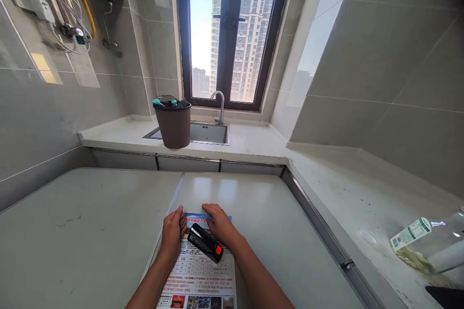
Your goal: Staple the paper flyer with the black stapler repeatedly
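Note:
A printed flyer point(203, 273) with a blue top strip, red lettering and small pictures lies on the pale tabletop in front of me. Across its upper half rests a black stapler point(205, 243) with a red end, tilted down to the right; neither hand grips it. My left hand point(174, 231) is closed at the flyer's upper left edge, thumb upward, pinching the paper there. Over the upper right part of the sheet lies my right hand point(222, 226), its fingers stretched to the left and its thumb apart from them. Its fingertips are close to the flyer's top edge.
The pale folding table point(108, 231) has a seam left of the flyer. Behind it, a brown bin point(174, 125) stands on the counter by the sink point(213, 133) and tap point(219, 106). At right, a clear container point(431, 246) sits on the counter.

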Available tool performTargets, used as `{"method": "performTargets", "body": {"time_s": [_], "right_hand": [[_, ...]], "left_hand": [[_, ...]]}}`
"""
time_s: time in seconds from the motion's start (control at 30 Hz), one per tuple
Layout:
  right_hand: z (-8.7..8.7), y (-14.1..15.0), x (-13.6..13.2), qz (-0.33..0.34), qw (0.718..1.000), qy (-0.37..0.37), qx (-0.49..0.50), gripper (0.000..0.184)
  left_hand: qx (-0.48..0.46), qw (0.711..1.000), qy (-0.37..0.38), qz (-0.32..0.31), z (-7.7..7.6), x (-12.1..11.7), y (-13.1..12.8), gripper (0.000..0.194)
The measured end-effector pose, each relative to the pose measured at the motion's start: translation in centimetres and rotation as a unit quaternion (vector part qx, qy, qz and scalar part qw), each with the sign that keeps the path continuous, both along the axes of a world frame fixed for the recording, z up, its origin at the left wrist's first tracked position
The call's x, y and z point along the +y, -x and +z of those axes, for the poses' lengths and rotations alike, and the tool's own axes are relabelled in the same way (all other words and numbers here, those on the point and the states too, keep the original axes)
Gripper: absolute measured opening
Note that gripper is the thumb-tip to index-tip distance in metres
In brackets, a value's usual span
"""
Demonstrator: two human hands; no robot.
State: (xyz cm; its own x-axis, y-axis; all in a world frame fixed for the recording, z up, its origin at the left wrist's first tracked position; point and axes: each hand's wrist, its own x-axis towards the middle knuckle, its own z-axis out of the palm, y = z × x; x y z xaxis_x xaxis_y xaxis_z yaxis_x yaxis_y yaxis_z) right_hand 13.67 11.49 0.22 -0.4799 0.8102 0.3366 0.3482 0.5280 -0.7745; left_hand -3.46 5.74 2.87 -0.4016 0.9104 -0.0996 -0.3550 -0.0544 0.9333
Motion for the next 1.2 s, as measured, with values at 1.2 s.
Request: {"method": "performTargets", "body": {"time_s": [1.2], "right_hand": [[2.7,-5.1,-8.7,-0.073,0.992,-0.084,-0.066,0.04]], "left_hand": [[0.176,0.984,-0.026,-0.018,-0.9,-0.5,-1.1,0.045]]}}
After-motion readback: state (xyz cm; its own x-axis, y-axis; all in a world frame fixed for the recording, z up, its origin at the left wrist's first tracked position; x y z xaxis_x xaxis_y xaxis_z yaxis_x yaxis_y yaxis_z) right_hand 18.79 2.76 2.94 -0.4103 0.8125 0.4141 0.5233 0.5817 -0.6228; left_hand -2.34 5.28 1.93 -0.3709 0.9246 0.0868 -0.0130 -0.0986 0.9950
